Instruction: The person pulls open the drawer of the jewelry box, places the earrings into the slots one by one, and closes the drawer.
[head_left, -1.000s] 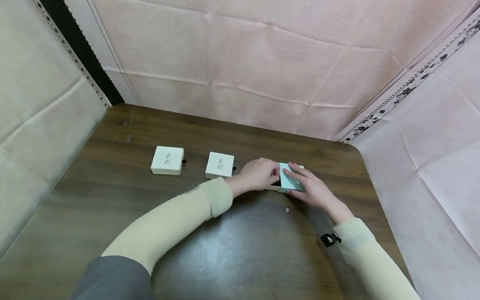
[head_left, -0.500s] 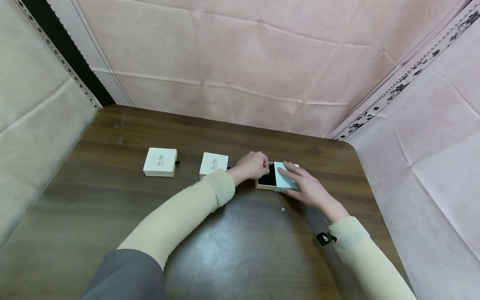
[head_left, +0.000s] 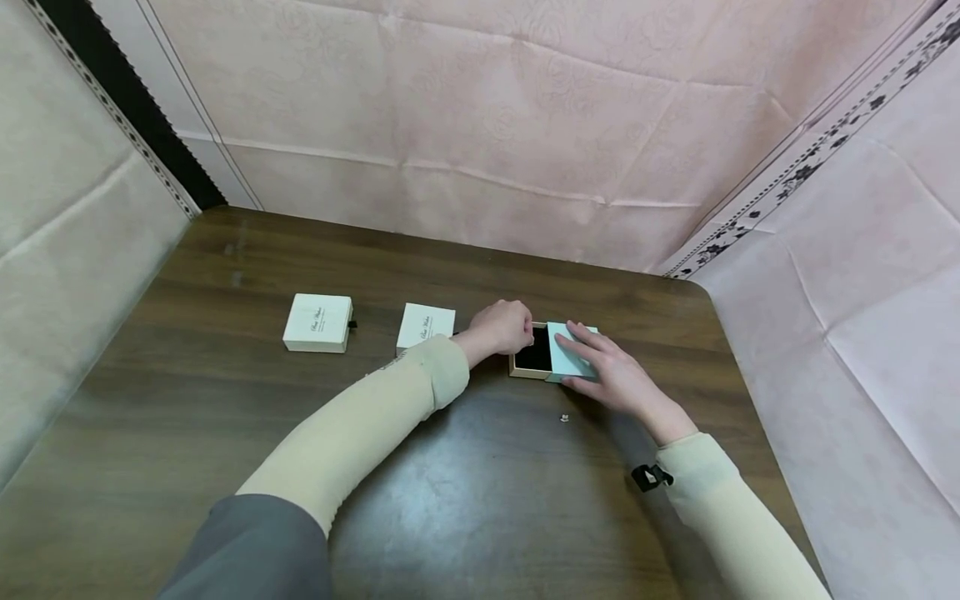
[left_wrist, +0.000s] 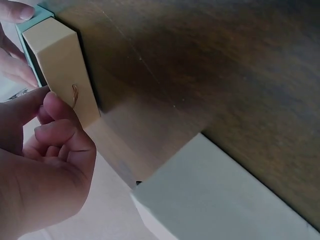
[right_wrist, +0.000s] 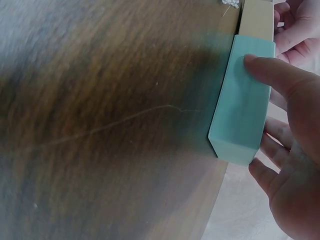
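Observation:
A small drawer-style gift box lies at the right of the table, its teal sleeve (head_left: 561,353) slid partly off a cream drawer (head_left: 528,373) with a black inside. My left hand (head_left: 504,327) pinches the drawer's end wall between thumb and finger, beside a small ribbon loop (left_wrist: 75,95) in the left wrist view. My right hand (head_left: 618,373) holds the sleeve, thumb (right_wrist: 265,70) on its near side and fingers spread over the top. In front of the box lies a tiny sparkly piece (head_left: 565,417) with a thin pin, like an earring.
Two white lettered boxes with black pull tabs stand to the left: one far left (head_left: 318,323), the other (head_left: 425,325) partly behind my left forearm. The brown wooden table (head_left: 450,517) meets pale cloth (head_left: 487,125) at the back and sides.
The left hand has drawn the drawer leftward, showing more of its black inside. The right hand has stayed on the sleeve. Over the last half second almost nothing has moved.

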